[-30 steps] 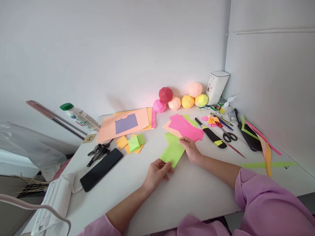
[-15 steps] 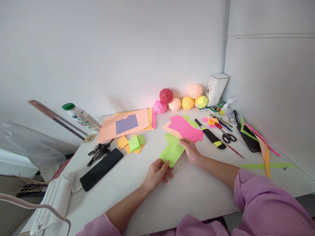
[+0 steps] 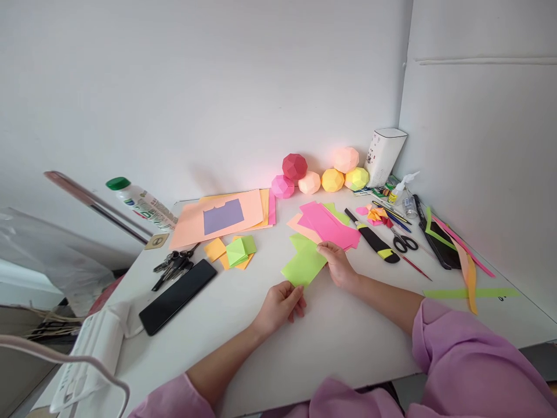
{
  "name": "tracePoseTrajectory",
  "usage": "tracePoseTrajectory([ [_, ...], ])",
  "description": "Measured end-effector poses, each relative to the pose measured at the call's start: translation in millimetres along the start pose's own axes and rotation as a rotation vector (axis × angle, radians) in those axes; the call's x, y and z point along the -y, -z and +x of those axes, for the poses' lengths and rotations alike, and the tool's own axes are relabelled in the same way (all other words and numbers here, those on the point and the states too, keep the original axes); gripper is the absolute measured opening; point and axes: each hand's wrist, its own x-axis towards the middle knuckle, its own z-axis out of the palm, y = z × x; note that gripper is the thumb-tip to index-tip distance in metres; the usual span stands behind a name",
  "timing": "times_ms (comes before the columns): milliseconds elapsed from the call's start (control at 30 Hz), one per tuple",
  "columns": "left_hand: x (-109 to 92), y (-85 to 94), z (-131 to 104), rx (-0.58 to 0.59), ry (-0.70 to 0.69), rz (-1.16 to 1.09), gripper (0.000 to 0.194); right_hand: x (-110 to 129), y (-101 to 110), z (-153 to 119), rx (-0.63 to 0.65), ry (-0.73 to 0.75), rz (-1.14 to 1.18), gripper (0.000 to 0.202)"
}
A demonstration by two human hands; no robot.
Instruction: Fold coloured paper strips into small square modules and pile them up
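Observation:
A green paper sheet (image 3: 304,264) is held between both hands above the white table (image 3: 261,360). My left hand (image 3: 281,306) pinches its lower corner, thumb on top. My right hand (image 3: 337,261) grips the upper right edge. Just behind lie pink paper pieces (image 3: 333,229), with peach and green ones partly beneath them. Left of the sheet is a small stack of green squares (image 3: 239,251) on orange squares (image 3: 214,249).
At left are a black phone (image 3: 176,297), keys (image 3: 176,266) and a bottle (image 3: 143,203). Large paper sheets (image 3: 189,223) and faceted paper balls (image 3: 295,167) line the back. A cutter (image 3: 376,241), scissors (image 3: 404,242) and paper strips (image 3: 470,278) lie right.
The green sheet's near part appears foreshortened, its lower corner slightly higher. The hands keep nearly the same places, and the view has shifted slightly.

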Motion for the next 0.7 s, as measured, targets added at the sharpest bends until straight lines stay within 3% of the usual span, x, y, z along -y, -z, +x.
tracePoseTrajectory([
  [167, 0.6, 2.0, -0.5, -0.013, -0.038, -0.028, 0.033, 1.6, -1.2, -1.3, 0.008, 0.010, -0.015, 0.019],
  [433, 1.6, 3.9, 1.7, -0.169, -0.046, -0.173, 0.040, -0.3, -0.1, -1.6, 0.030, 0.011, -0.079, 0.023],
  [700, 2.3, 9.7, 1.2, -0.026, -0.036, -0.336, 0.039, -3.0, 2.4, -0.3, 0.037, 0.040, -0.076, 0.020],
])
